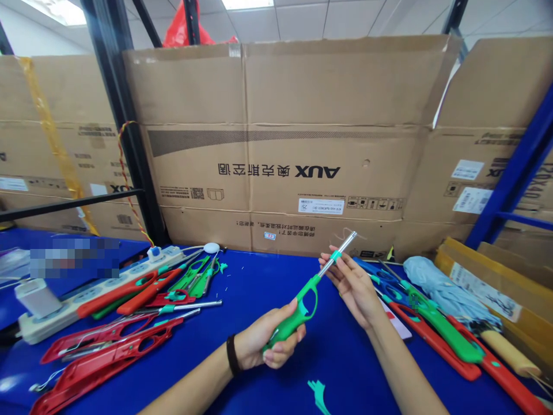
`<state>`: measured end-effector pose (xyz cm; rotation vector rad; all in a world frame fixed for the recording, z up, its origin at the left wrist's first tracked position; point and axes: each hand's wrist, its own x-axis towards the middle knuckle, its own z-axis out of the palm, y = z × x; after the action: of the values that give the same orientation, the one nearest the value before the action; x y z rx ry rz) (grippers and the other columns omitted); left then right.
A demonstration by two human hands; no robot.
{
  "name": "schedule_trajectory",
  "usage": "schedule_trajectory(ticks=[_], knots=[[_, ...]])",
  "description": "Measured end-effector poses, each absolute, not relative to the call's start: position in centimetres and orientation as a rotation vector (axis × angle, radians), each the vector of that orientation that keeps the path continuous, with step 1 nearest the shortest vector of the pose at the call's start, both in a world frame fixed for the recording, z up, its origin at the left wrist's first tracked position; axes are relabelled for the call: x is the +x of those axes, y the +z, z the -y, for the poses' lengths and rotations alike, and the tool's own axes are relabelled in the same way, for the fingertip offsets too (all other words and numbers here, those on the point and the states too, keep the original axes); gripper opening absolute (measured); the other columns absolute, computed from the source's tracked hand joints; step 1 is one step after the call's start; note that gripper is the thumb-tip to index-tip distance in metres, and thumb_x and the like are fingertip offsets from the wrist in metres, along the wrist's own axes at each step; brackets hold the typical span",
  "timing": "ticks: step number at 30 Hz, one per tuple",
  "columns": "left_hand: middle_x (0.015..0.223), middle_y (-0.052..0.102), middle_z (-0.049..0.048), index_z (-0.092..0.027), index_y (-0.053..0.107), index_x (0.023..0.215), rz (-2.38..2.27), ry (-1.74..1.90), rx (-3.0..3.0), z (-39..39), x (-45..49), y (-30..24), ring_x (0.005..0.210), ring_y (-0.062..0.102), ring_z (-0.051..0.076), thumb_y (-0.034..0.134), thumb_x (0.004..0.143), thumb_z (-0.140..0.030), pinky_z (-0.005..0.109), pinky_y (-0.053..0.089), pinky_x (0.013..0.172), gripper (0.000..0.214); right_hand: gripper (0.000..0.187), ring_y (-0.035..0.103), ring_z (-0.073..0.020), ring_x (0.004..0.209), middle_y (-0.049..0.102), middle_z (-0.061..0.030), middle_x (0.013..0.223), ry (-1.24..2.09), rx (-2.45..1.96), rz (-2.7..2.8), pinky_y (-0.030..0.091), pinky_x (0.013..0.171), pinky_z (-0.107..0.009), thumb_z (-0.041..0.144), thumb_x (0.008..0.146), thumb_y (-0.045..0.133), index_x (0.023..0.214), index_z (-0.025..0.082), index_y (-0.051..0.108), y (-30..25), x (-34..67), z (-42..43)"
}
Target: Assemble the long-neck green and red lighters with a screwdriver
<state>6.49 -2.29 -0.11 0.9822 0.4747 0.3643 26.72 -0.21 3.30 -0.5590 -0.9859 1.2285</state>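
Observation:
A green long-necked lighter (311,294) is held slanting up to the right over the blue table. My left hand (276,340) wraps round its handle, with the trigger loop showing above the fingers. My right hand (354,282) pinches the teal collar (336,255) on the metal tube, near its tip. A loose teal plastic piece (318,396) lies on the table below my hands. Left of them are red lighter shells (112,357), some with metal tubes, and open green shells (196,276). Whole lighters, including a green one (447,328), lie to the right.
A white power strip (99,291) with a plugged-in charger (38,298) runs along the left. At the right lie a folded light-blue umbrella (449,294) and a yellow-brown box (479,282). Large cardboard sheets (276,155) stand behind the table (207,369), between metal rack posts.

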Motion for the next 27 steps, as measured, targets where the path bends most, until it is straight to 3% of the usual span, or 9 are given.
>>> schedule_trajectory(ticks=[5,9,15,19,23,27], knots=[[0.039,0.03,-0.0111,-0.013,0.053,0.073,-0.697,0.579,1.196,2.8,7.2,-0.3,0.029,0.017,0.002,0.053,0.074,-0.071,0.015,0.013,0.029,0.057,0.035,0.068,-0.0233,0.092,0.075,-0.0048,0.085,1.147,-0.778,0.983,0.049,0.091,-0.039,0.037,0.064,0.079,0.092,0.018,0.068,2.6,26.3,-0.3],[0.039,0.028,-0.0114,-0.014,0.053,0.076,-0.61,0.495,1.044,2.7,7.0,-0.2,0.03,0.012,0.002,0.05,0.076,-0.071,0.015,0.009,0.028,0.057,0.035,0.07,-0.0247,0.085,0.075,-0.0068,0.081,1.164,-0.816,1.029,0.052,0.085,-0.038,0.041,0.06,0.08,0.082,0.016,0.068,2.8,25.9,0.1],[0.037,0.031,-0.0105,-0.014,0.052,0.079,-0.365,0.33,0.751,2.3,6.2,-0.4,0.028,0.007,0.003,0.041,0.085,-0.066,0.015,0.005,0.026,0.054,0.035,0.07,-0.0265,0.087,0.074,-0.0053,0.073,1.212,-0.779,1.191,0.053,0.083,-0.041,0.049,0.066,0.075,0.072,0.018,0.06,3.1,25.5,0.9],[0.036,0.031,-0.0096,-0.014,0.052,0.079,-0.383,0.331,0.71,2.2,6.2,-0.6,0.028,0.007,0.003,0.031,0.089,-0.066,0.014,0.005,0.027,0.057,0.03,0.069,-0.0252,0.089,0.073,-0.0032,0.068,1.244,-0.768,1.3,0.05,0.087,-0.04,0.045,0.072,0.072,0.081,0.018,0.062,3.0,25.4,1.0],[0.036,0.032,-0.0095,-0.013,0.052,0.081,-0.344,0.354,0.711,2.3,6.5,-0.6,0.028,0.007,0.003,0.03,0.09,-0.065,0.014,0.007,0.027,0.057,0.04,0.068,-0.0248,0.092,0.075,-0.0051,0.08,1.239,-0.784,1.275,0.052,0.085,-0.038,0.049,0.073,0.069,0.099,0.019,0.068,3.2,25.2,1.2],[0.035,0.03,-0.0099,-0.014,0.052,0.079,-0.442,0.375,0.758,2.5,6.6,-0.5,0.028,0.008,0.003,0.03,0.09,-0.065,0.015,0.006,0.028,0.057,0.039,0.064,-0.024,0.101,0.072,-0.0079,0.103,1.266,-0.807,1.25,0.052,0.086,-0.035,0.049,0.073,0.069,0.1,0.021,0.072,3.0,25.2,1.2]])
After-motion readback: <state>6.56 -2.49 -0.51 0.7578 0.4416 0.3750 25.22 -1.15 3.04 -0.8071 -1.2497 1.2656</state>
